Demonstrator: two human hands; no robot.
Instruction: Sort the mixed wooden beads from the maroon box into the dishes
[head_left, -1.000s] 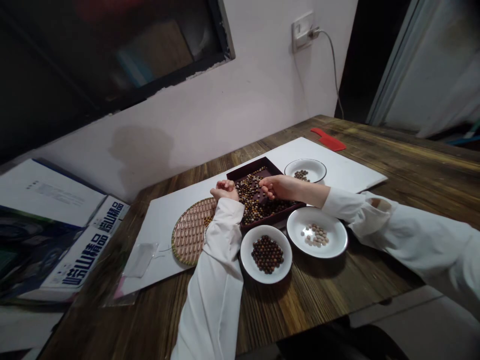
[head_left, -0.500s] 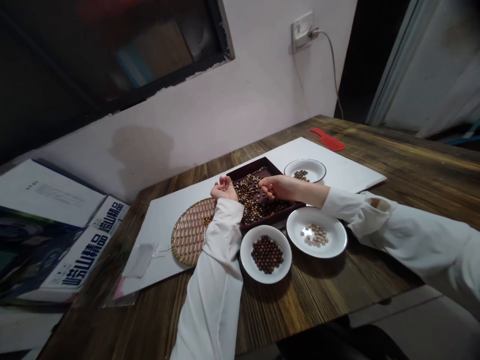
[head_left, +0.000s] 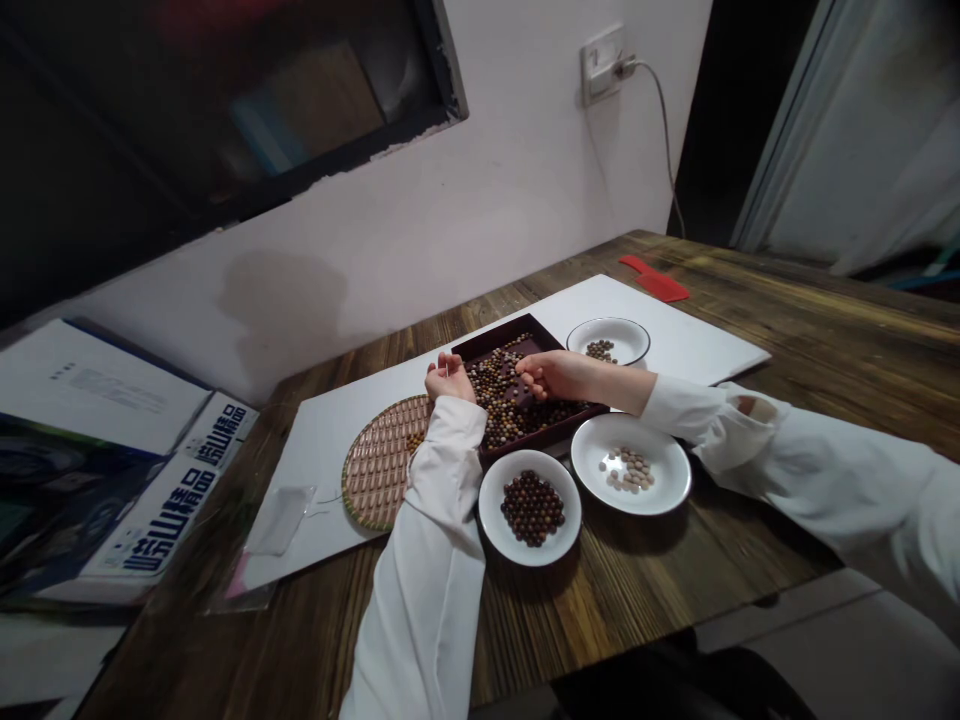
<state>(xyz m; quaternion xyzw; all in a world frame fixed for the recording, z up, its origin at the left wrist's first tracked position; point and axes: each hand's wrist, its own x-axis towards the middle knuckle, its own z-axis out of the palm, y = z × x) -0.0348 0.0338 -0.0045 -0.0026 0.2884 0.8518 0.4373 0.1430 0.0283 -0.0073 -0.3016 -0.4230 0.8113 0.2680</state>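
A dark red tray (head_left: 491, 347) full of mixed beads (head_left: 495, 385) in brown, yellow and grey lies in front of me. Over its right side is my right hand (head_left: 555, 375), fingers bent in a pinch; anything between the tips is too small to make out. My left hand (head_left: 451, 380) is at the tray's left edge, palm turned up and fingers curled in. What it may hold is hidden. A white bowl (head_left: 487, 520) of dark brown beads (head_left: 532, 508) stands nearest me. Beside it, another white bowl (head_left: 671, 480) holds pale beads (head_left: 634, 470).
Behind my right wrist, a third bowl (head_left: 634, 338) contains greenish beads. A round woven tray (head_left: 379, 465) with some yellow beads lies left, partly under my left sleeve. A red comb (head_left: 660, 285) is at the back, clear plastic bags (head_left: 279, 520) at the left, a printed box (head_left: 172, 510) farther left.
My left fingers have curled in slightly and shifted a little right. My right hand stays over the tray in nearly the same pinch.
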